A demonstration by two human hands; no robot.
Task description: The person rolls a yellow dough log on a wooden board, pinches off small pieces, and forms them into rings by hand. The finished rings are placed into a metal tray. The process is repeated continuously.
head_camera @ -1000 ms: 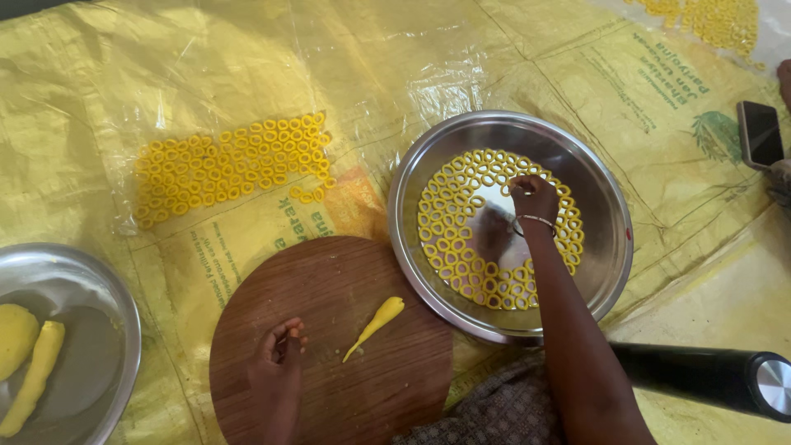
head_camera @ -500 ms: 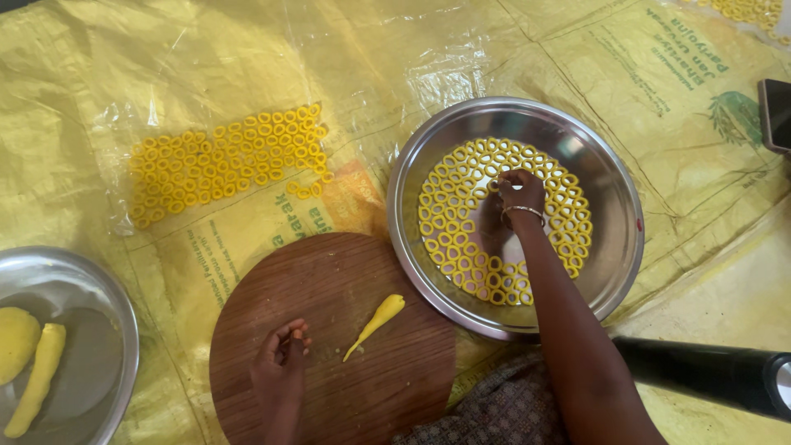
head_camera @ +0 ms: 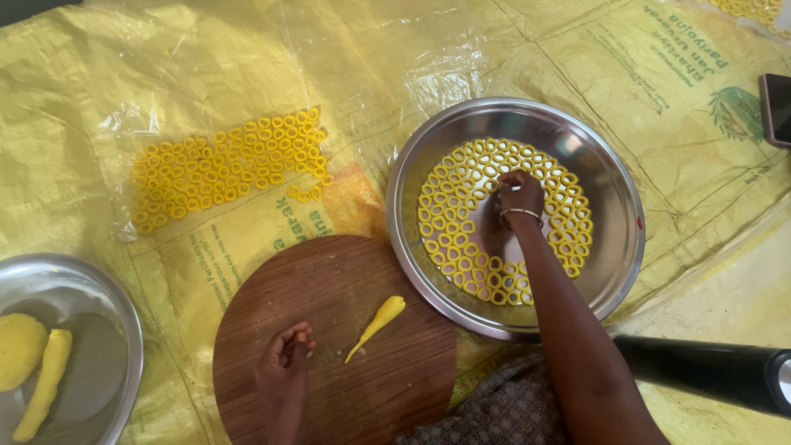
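Underfoot, yellow plastic sheeting spread wide and crinkled across the floor, printed sacks showing beneath. At right, large steel plate ringed inside with rows of small yellow dough rings. Toward the middle, round wooden board bearing one tapered strip of yellow dough. At left edge, second steel plate with a dough ball and a dough roll. On the sheeting, further block of dough rings. Right hand over the plate, fingertips pinched on a ring; left hand loosely curled on the board, holding nothing visible.
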